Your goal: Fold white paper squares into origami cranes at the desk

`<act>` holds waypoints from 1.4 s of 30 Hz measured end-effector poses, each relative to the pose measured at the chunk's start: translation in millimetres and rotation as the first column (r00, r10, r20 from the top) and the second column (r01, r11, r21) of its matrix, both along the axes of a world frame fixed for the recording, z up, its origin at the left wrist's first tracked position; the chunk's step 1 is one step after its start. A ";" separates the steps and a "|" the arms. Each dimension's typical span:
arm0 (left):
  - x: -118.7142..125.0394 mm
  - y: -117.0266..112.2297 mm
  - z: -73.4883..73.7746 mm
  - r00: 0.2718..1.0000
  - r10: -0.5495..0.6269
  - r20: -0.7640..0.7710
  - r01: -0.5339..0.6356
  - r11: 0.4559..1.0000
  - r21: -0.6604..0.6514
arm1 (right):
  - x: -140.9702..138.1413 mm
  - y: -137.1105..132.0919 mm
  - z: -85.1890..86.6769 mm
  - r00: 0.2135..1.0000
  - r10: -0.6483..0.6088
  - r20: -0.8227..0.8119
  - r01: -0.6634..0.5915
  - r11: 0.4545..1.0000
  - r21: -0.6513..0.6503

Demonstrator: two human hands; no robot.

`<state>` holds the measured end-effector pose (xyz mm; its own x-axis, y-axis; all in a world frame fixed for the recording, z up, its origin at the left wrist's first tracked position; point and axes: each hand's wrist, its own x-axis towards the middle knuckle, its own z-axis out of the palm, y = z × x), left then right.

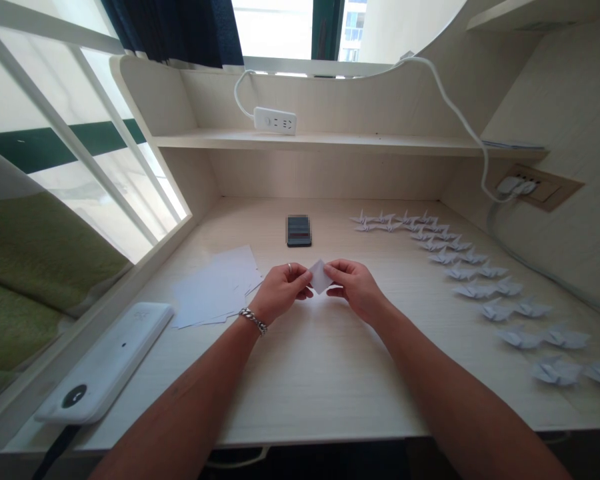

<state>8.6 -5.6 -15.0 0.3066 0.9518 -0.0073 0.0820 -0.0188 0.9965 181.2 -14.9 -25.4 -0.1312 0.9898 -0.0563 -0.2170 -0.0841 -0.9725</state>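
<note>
Between my two hands, a small diamond of folded white paper (pixel 321 277) is held just above the desk. My left hand (pixel 283 288), with a ring and a chain bracelet, pinches its left corner between thumb and fingers. On the opposite corner, my right hand (pixel 354 285) has a similar pinch. A loose stack of white paper sheets (pixel 215 287) lies to the left of my left hand. Several folded paper cranes (pixel 445 257) stand in paired rows along the right side of the desk.
A dark phone-like device (pixel 299 231) lies beyond my hands. At the front left is a long white device (pixel 110 360) with a black cable. A power strip (pixel 275 121) rests on the shelf (pixel 330 141), and a white cord runs to the wall socket (pixel 545 188).
</note>
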 end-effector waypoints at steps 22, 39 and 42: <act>1.5 0.6 1.3 0.937 0.065 0.344 -0.021 0.991 -0.130 | -0.2 -4.7 3.1 0.980 0.159 -0.117 -0.159 0.987 0.005; -1.4 1.6 0.7 0.938 0.002 0.346 0.019 0.998 -0.056 | 0.3 -5.8 6.7 0.971 0.183 -0.151 -0.189 0.982 -0.028; -1.7 1.5 0.7 0.935 -0.010 0.354 0.029 0.998 -0.049 | -0.2 -6.5 7.6 0.971 0.194 -0.143 -0.199 0.980 -0.022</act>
